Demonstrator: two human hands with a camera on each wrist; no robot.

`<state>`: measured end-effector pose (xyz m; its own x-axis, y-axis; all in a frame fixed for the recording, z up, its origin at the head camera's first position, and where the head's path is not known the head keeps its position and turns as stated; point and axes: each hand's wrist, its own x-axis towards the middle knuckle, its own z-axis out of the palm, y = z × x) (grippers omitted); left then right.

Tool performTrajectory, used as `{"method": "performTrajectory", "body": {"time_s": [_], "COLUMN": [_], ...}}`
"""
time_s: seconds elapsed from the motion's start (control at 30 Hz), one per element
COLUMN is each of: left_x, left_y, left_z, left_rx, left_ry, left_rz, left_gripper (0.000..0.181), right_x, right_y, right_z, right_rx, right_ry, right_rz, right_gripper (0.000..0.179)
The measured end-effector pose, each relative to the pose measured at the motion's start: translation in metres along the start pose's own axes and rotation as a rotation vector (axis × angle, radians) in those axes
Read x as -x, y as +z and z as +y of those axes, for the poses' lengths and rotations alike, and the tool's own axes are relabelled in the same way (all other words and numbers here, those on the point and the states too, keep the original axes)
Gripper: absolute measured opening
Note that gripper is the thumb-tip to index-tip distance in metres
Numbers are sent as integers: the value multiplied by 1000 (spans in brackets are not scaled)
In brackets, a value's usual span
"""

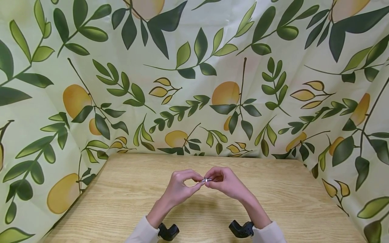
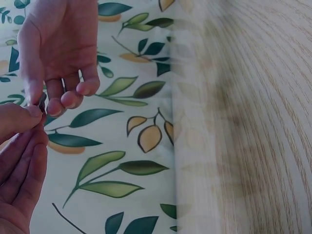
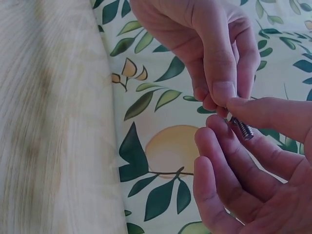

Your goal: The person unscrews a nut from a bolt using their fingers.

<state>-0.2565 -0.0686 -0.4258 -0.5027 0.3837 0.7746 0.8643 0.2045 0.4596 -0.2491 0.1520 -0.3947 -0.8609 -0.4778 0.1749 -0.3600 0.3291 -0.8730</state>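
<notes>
A small metal bolt (image 3: 245, 130) spans the gap between the two hands, its threaded end showing over the right fingers in the right wrist view. A bright nut-like piece (image 3: 229, 117) sits round it near the thumb tips. My left hand (image 1: 182, 184) pinches the bolt's other end between thumb and forefinger, which hide that end. My right hand (image 1: 226, 182) pinches the nut-like piece with thumb and fingertips. The fingertips of both hands nearly meet. In the left wrist view the metal (image 2: 43, 103) is mostly covered by fingers.
A wooden table (image 1: 127, 189) lies under the hands. Leaf-and-fruit printed cloth (image 1: 194, 111) hangs behind it and along both sides. Black wrist-worn devices sit below the left wrist (image 1: 168, 232) and the right wrist (image 1: 241, 229).
</notes>
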Motion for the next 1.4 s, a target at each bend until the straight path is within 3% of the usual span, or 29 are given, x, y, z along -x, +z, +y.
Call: {"method": "performTrajectory", "body": {"time_s": [0.37, 0.73, 1.2, 1.4], "left_x": [-1, -1, 1, 0], "left_y": [1, 1, 2, 1], "left_z": [-1, 1, -1, 0], "left_rx": [-10, -8, -12, -12], "left_ry": [31, 20, 19, 0], "left_rz": [11, 8, 13, 6], "left_gripper": [18, 18, 16, 15], "right_x": [-2, 0, -2, -1], "right_y": [-3, -2, -3, -2], "right_z": [4, 2, 6, 4], "right_rx": [-13, -8, 5, 22], "right_ry": [-4, -2, -2, -5], "right_rz": [-58, -6, -50, -17], "right_gripper": [25, 17, 24, 16]}}
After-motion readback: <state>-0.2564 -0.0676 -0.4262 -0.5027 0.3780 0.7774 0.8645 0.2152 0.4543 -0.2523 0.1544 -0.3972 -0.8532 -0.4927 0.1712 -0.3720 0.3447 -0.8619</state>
